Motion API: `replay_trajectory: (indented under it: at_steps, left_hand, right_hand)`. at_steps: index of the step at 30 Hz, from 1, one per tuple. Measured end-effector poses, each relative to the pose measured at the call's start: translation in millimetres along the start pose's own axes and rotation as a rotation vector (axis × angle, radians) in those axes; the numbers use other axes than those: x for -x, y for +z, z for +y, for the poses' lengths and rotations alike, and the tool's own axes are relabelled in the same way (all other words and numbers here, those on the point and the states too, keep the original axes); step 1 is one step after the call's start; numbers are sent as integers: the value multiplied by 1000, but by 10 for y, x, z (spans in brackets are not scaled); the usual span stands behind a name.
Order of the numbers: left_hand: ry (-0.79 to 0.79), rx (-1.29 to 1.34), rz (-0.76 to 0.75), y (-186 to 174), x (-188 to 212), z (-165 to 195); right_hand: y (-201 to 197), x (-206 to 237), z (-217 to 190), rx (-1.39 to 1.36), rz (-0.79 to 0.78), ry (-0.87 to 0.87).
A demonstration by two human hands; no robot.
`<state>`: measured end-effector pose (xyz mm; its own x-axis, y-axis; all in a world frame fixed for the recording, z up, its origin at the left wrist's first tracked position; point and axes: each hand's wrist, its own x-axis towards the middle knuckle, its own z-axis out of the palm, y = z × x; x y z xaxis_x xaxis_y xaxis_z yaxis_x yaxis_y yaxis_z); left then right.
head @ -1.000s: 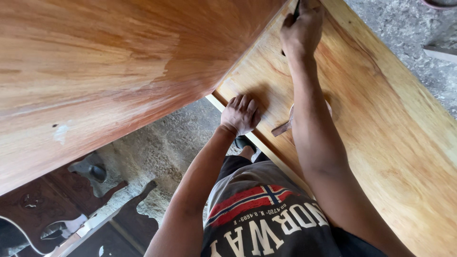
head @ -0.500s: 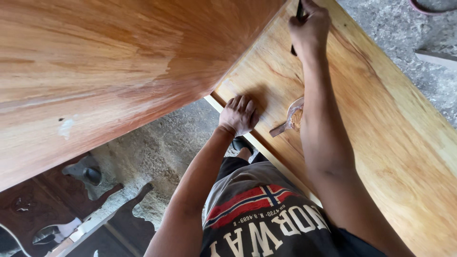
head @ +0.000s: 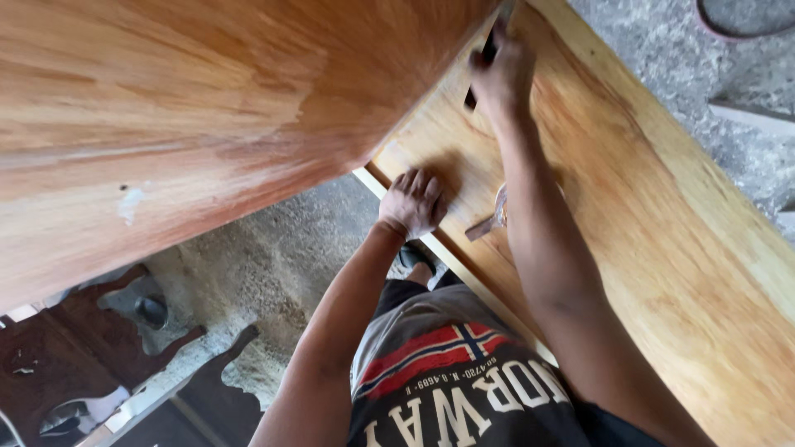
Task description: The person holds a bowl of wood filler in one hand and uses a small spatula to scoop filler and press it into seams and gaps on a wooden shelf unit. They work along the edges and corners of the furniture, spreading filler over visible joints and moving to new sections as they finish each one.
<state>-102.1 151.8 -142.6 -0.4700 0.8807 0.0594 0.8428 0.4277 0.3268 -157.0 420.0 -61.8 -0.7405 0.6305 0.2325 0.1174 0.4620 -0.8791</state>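
Right hand (head: 503, 76) far out over long wooden plank (head: 662, 248), grip closed round dark slim tool (head: 484, 62), its tip against plank beside edge of large reddish wooden panel (head: 190, 124). Left hand (head: 411, 203) pressed flat on plank's near end, fingers spread, holding nothing. Small wooden-handled tool (head: 489, 222) lying on plank, partly hidden behind right forearm. Concrete floor (head: 273, 248) below.

Left hand (head: 411, 202) at mid frame, palm down, fingers spread flat and pointing up the frame, forearm bare and running down to the lower left. Right hand (head: 500, 76) near the top centre, fingers curled closed in a fist-like grip, arm stretched long from the lower right.
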Motion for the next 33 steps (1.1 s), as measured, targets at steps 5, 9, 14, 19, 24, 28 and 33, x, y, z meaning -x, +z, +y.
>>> replay_trajectory:
  at_steps: [5, 9, 14, 19, 24, 28, 33]
  left_hand:
    - [46, 18, 44, -11, -14, -17]
    - [51, 0, 53, -43, -22, -14]
    - [26, 35, -3, -57, -34, -7]
    - [36, 57, 50, -57, -47, 7]
    - [19, 42, 9, -41, -43, -1]
    - [5, 40, 16, -15, -33, -7]
    - [20, 37, 17, -21, -42, -13]
  right_hand:
    - [1, 46, 114, -259, 68, 281]
    - [-19, -9, 109, -191, 73, 138]
    - [-23, 25, 88, -295, 19, 240]
    - [-67, 15, 195, -272, 2, 124]
    - [-54, -22, 226, -328, 9, 168]
    - [-102, 42, 226, -194, 28, 6]
    - [-174, 56, 323, -258, -131, 286]
